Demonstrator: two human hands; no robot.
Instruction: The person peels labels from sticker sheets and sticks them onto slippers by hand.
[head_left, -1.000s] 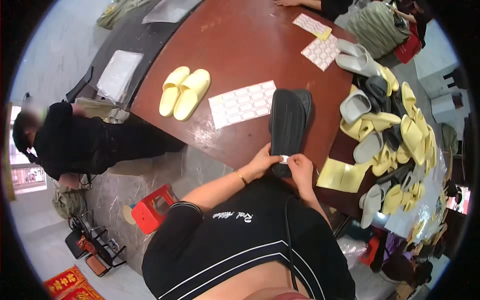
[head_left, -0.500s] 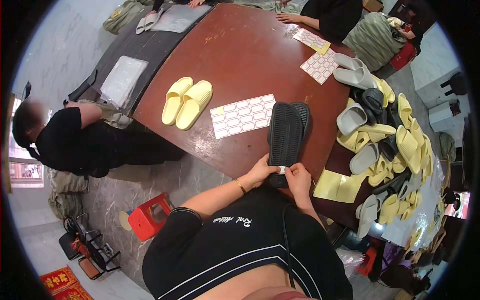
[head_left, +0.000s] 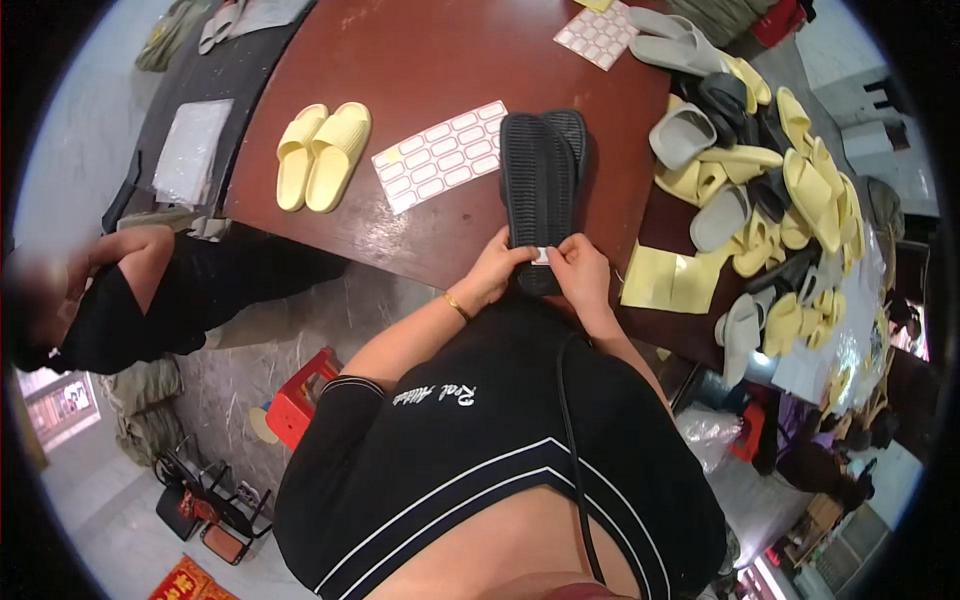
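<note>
A pair of black slippers (head_left: 538, 185) lies at the near edge of the table, the front one with its ribbed sole up and the other partly hidden behind it. My left hand (head_left: 492, 270) grips the sole's left edge near the heel, thumb on top. Across the heel is a small white label (head_left: 542, 256). My right hand (head_left: 582, 272) is closed, its fingertips pinching at the label's right end. To the left of the slippers lies a sheet of red-bordered labels (head_left: 440, 158), its right end against them.
A yellow slipper pair (head_left: 322, 158) stands on the red-brown table (head_left: 420, 60). Heaped at right are yellow, grey and black slippers (head_left: 720, 220), with a yellow backing sheet (head_left: 668, 280) nearby. A person in black (head_left: 150, 290) is at left, near a red stool (head_left: 300, 400).
The view has tilted and shifted, so the table sits higher in it. Both hands stay at the slipper's heel and label. The person at left has raised an arm towards the head.
</note>
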